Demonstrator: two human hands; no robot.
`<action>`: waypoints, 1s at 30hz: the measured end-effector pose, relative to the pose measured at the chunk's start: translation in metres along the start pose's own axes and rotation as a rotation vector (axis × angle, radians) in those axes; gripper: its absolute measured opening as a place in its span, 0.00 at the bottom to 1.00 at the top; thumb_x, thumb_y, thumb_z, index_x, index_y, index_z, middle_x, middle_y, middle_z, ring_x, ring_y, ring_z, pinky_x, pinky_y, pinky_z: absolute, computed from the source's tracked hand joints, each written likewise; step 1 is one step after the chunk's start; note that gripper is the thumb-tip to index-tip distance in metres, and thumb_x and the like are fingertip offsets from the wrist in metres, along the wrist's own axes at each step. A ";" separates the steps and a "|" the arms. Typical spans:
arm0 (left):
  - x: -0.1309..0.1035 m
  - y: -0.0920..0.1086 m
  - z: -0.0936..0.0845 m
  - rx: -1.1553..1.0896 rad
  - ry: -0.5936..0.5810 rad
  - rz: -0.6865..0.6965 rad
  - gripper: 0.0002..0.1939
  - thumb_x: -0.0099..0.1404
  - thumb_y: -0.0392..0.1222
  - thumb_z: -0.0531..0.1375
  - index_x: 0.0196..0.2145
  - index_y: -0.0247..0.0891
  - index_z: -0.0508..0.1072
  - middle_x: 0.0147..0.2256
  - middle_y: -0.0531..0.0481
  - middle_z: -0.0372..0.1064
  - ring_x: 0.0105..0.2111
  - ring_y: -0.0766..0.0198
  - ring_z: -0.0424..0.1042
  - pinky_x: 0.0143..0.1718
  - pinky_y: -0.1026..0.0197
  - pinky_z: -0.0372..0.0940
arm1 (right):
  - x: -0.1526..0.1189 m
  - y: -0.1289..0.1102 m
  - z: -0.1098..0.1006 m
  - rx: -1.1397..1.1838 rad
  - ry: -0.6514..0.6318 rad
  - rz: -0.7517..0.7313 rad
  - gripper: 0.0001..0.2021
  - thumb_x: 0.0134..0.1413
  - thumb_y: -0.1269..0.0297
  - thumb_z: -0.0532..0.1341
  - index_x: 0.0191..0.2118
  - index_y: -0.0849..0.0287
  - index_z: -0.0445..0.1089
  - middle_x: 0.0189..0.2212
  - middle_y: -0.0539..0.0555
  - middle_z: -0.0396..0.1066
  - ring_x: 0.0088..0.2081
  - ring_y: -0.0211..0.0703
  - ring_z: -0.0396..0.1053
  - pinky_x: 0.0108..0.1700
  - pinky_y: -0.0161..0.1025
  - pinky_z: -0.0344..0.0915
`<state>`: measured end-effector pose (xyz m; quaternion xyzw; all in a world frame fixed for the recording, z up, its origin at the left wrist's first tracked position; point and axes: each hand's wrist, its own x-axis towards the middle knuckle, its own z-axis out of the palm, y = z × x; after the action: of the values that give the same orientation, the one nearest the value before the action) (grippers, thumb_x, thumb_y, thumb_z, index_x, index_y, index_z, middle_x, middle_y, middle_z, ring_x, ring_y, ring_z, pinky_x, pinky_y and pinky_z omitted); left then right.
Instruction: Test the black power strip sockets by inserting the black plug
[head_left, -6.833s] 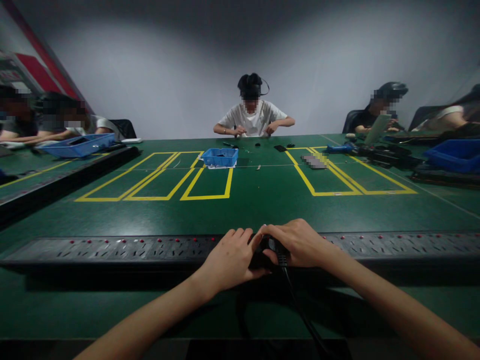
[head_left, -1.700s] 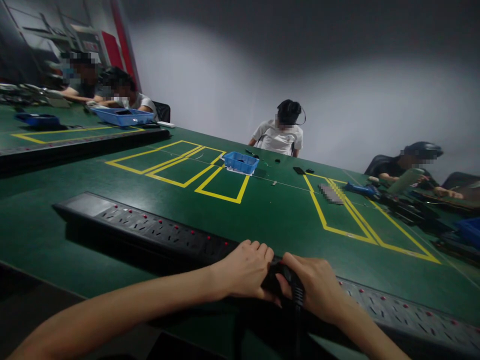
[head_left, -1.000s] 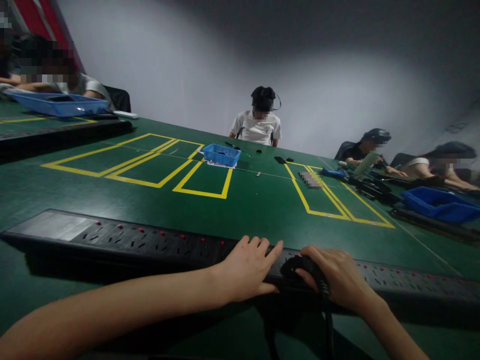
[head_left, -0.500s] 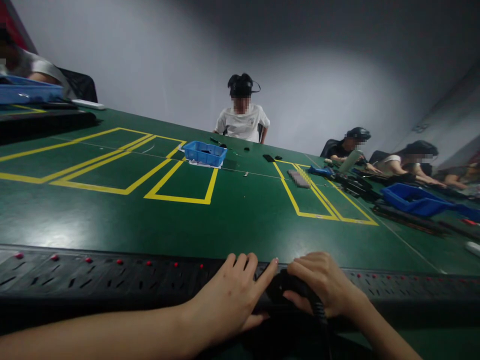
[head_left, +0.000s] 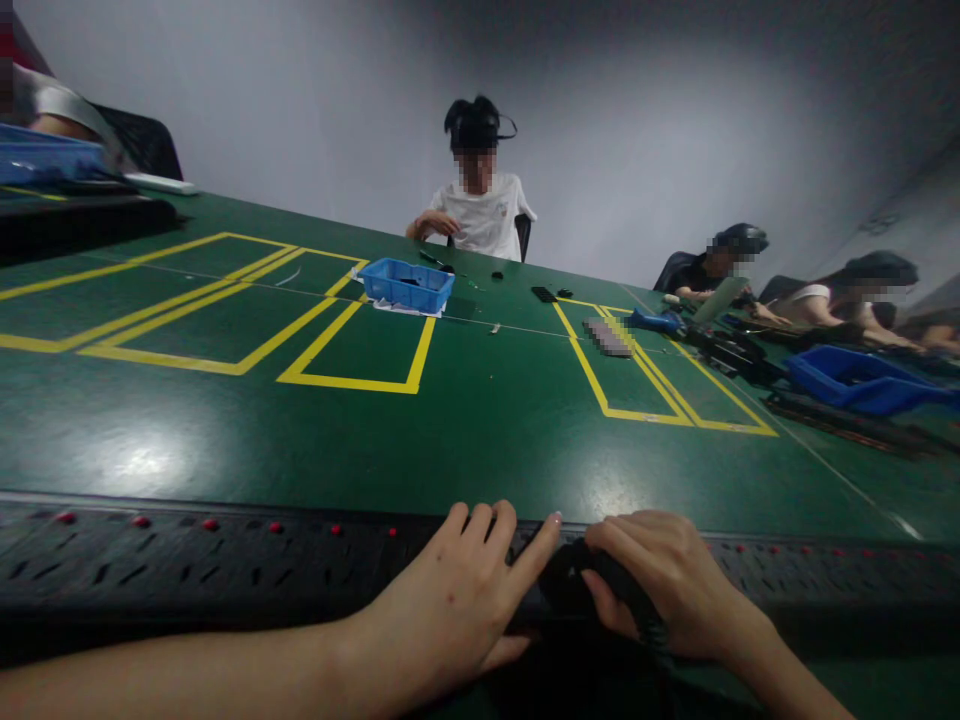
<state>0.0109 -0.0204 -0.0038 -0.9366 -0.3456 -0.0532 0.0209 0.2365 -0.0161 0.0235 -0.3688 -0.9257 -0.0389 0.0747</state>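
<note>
A long black slotted bar with red dots along its upper side lies across the near edge of the table. My left hand rests over the bar at the middle, its fingers on the far edge, the index finger stretched out and the thumb below. Just to its right, my right hand is wrapped round a black corded tool, whose front end is against the bar near my left index finger. The tool's tip is dark and cannot be made out.
A green table with yellow tape outlines holds a light blue basket, a blurred flat object and a darker blue bin. A person sits opposite; others sit at the right and far left.
The view has tilted and shifted slightly. My right hand and the black tool have turned a little at the bar. The person opposite has raised a hand to the chest.
</note>
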 end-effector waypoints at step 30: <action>0.000 0.001 -0.004 0.007 -0.001 -0.002 0.41 0.60 0.57 0.52 0.61 0.37 0.37 0.49 0.33 0.58 0.42 0.47 0.61 0.40 0.49 0.57 | 0.000 0.001 -0.001 0.022 0.015 -0.032 0.04 0.53 0.67 0.50 0.32 0.59 0.61 0.21 0.47 0.62 0.21 0.33 0.57 0.24 0.34 0.48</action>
<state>0.0112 -0.0221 -0.0001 -0.9363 -0.3466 -0.0514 0.0238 0.2373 -0.0151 0.0249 -0.3528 -0.9312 -0.0324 0.0851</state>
